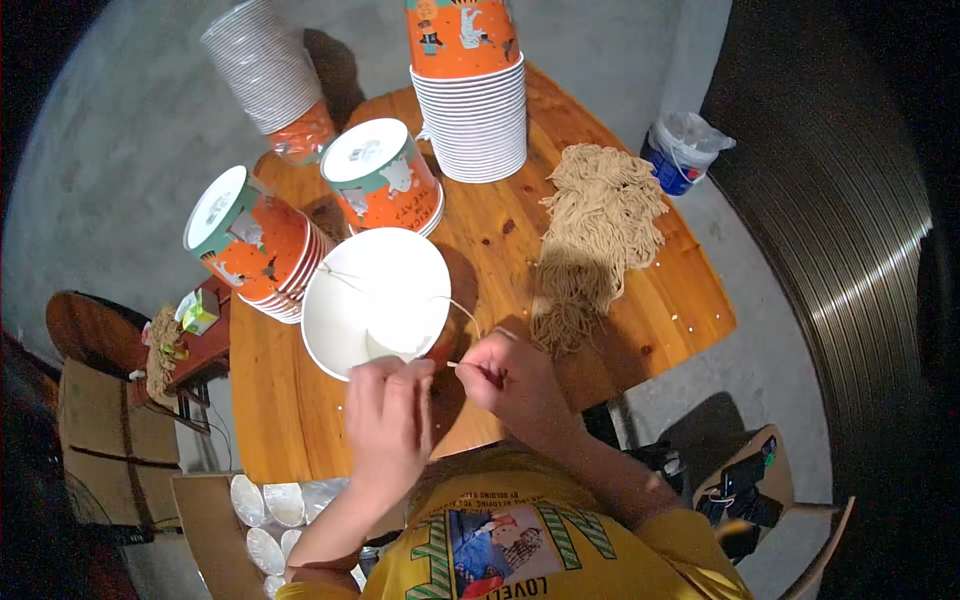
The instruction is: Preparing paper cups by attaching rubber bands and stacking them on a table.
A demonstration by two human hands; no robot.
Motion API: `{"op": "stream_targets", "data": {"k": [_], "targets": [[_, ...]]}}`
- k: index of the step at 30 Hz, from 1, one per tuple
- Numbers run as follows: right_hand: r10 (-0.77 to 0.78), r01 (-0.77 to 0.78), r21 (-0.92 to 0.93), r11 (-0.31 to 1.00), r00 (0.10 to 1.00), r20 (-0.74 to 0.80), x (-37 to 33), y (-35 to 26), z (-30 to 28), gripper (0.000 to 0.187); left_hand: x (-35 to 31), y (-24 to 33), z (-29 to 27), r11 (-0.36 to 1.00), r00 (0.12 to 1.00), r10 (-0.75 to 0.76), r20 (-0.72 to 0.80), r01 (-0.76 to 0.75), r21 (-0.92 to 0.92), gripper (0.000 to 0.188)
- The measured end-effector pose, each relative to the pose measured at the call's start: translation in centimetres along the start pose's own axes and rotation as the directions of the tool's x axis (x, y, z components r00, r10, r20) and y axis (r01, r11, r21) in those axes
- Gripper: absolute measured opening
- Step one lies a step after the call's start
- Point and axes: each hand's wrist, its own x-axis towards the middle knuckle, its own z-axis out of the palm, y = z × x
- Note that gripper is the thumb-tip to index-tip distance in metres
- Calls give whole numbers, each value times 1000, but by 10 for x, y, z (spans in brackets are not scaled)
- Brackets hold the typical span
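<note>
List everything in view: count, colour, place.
Table: 1, brown, centre
Open tub: 1, white, table front
Upturned tub stacks: 2, orange-green, left and beyond open tub
Tall tub stack: 1, orange-white, table's far side
Wrapped tub stack: 1, white-orange, far left
Cord pile: 1, beige, table's right
Strand: 1, beige, open tub's right side
Bucket: 1, blue-white, floor, right
Shutter: 1, dark grey, right
Cardboard: count unclear, brown, left
Open box: 1, brown, lower left
Oval pieces: several, white, in open box
Small box: 1, white-green, left
Side table: 1, reddish, left
Cord bundle: 1, beige, left
Shirt: 1, yellow, bottom
Left hand: 1, by open tub
Right hand: 1, pinching strand
</note>
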Motion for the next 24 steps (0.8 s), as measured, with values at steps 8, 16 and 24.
{"op": "stream_targets", "data": {"k": [8, 16, 24], "targets": [[-4, -2, -136, 991, 999, -46, 14, -2, 6, 11, 7, -4, -2, 996, 994, -73, 82, 68, 63, 24], [-28, 23, -120, 992, 999, -41, 17, -1, 9, 11, 6, -7, -1, 997, 995, -59, 79, 56, 47, 23], [-25, 19, -127, 992, 999, -45, 21, -2, 12, 10, 7, -11, -2, 996, 991, -83, 103, 85, -9, 24]]}}
